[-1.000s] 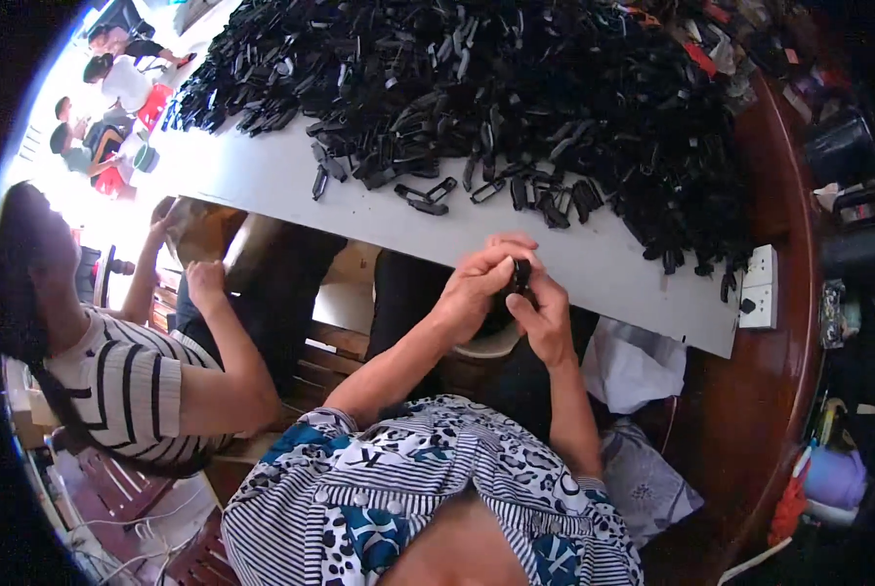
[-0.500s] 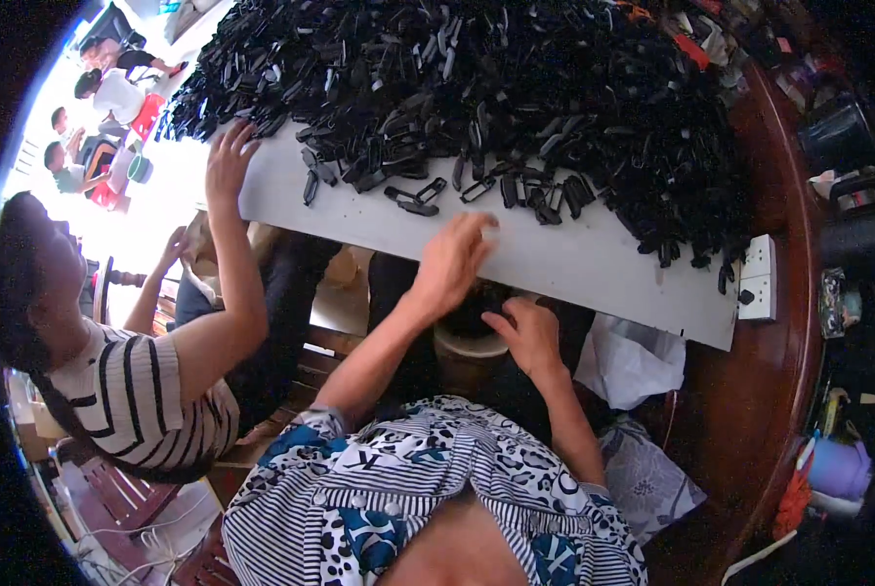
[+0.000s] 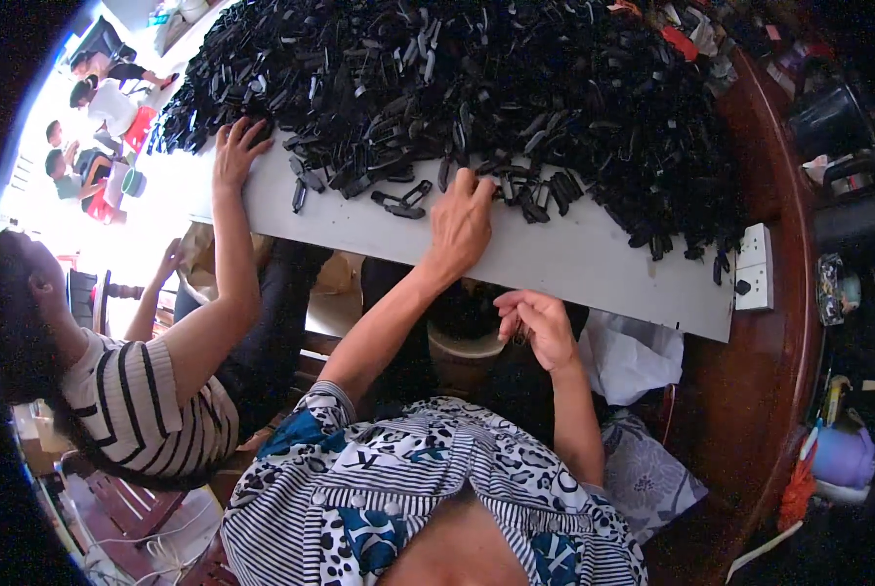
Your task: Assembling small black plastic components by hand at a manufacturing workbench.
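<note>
Left hand point(image 3: 460, 223): stretched forward onto the grey surface point(image 3: 574, 259), fingers spread and curled down on the near edge of the heap of black plastic clips point(image 3: 477, 88); nothing pinched that can be made out.
Right hand point(image 3: 537, 327): held below the surface edge, above the lap, fingers curled loosely around a small dark piece point(image 3: 521, 334); too small to tell its kind.
Heap of black plastic clips: piled across the far part of the surface, filling most of its width, thinning to loose pieces at the near edge.
Loose clips point(image 3: 403, 200): lying singly on the bare grey strip, just left of the left hand, apart from the heap.
Round container point(image 3: 464, 347): below the surface edge, between the forearms, just left of the right hand.
White power strip point(image 3: 752, 266): at the right end of the surface.
Co-worker's hand point(image 3: 234, 148): another person in a striped top seated at left, arm raised, fingers spread on the left edge of the heap.
Dark kettles point(image 3: 848, 195): on the brown wooden table at right.
</note>
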`<control>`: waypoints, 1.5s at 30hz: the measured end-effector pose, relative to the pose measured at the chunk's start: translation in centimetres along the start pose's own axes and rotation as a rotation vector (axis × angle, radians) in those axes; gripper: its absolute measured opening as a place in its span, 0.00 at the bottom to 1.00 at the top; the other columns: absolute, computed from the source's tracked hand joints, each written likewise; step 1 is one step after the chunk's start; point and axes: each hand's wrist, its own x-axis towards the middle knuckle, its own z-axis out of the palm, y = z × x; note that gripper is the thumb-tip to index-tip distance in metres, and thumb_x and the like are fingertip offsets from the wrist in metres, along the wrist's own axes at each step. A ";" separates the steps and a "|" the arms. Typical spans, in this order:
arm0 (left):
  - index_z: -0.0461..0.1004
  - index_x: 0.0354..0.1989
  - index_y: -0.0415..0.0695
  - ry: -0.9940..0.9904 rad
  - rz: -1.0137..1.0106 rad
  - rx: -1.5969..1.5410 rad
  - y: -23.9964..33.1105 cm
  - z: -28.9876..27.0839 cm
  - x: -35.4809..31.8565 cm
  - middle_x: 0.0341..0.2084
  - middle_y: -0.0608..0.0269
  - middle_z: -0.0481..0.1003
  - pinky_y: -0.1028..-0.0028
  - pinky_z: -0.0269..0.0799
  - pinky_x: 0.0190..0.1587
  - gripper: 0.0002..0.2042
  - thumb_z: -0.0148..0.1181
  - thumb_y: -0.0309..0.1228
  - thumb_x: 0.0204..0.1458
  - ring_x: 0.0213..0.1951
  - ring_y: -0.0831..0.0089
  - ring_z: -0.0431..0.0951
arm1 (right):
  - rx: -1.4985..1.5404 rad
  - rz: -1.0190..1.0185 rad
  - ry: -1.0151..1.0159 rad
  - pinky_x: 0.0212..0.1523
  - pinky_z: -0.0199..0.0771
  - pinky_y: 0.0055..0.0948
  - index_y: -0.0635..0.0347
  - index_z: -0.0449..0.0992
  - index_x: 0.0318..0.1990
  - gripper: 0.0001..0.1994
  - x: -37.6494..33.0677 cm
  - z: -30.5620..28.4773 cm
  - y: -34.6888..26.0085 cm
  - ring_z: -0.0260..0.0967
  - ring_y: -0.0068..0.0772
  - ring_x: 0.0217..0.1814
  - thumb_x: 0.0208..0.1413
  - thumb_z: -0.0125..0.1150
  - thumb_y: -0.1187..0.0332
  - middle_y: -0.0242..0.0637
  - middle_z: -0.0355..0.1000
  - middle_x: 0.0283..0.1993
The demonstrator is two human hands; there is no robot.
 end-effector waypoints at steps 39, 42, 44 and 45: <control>0.62 0.41 0.41 -0.388 -0.686 -1.648 3.7 -4.6 -7.0 0.23 0.67 0.68 0.80 0.65 0.26 0.07 0.49 0.22 0.55 0.22 0.80 0.68 | -0.079 -0.451 0.176 0.28 0.71 0.20 0.65 0.65 0.47 0.15 0.5 4.2 -3.4 0.67 0.22 0.26 0.53 0.58 0.73 0.32 0.66 0.34; 0.63 0.39 0.42 -0.389 -0.753 -1.698 3.8 -4.9 -7.1 0.19 0.70 0.63 0.81 0.59 0.23 0.05 0.48 0.28 0.57 0.20 0.81 0.61 | -0.094 -0.528 0.311 0.27 0.71 0.21 0.63 0.66 0.41 0.09 0.6 5.2 -4.2 0.68 0.22 0.29 0.60 0.48 0.66 0.34 0.67 0.32; 0.64 0.36 0.43 -0.438 -0.847 -1.812 3.4 -5.2 -6.8 0.16 0.72 0.57 0.83 0.51 0.21 0.10 0.44 0.38 0.60 0.17 0.83 0.53 | -0.081 -0.501 0.421 0.23 0.67 0.18 0.61 0.66 0.39 0.12 0.3 5.1 -4.7 0.64 0.19 0.26 0.63 0.42 0.61 0.32 0.66 0.28; 0.64 0.36 0.43 -0.436 -0.849 -1.813 3.3 -5.3 -6.9 0.16 0.72 0.57 0.83 0.51 0.21 0.10 0.44 0.38 0.60 0.17 0.83 0.53 | -0.122 -0.428 0.327 0.22 0.66 0.18 0.62 0.66 0.39 0.12 -0.2 4.1 -5.1 0.65 0.20 0.25 0.63 0.42 0.62 0.32 0.66 0.27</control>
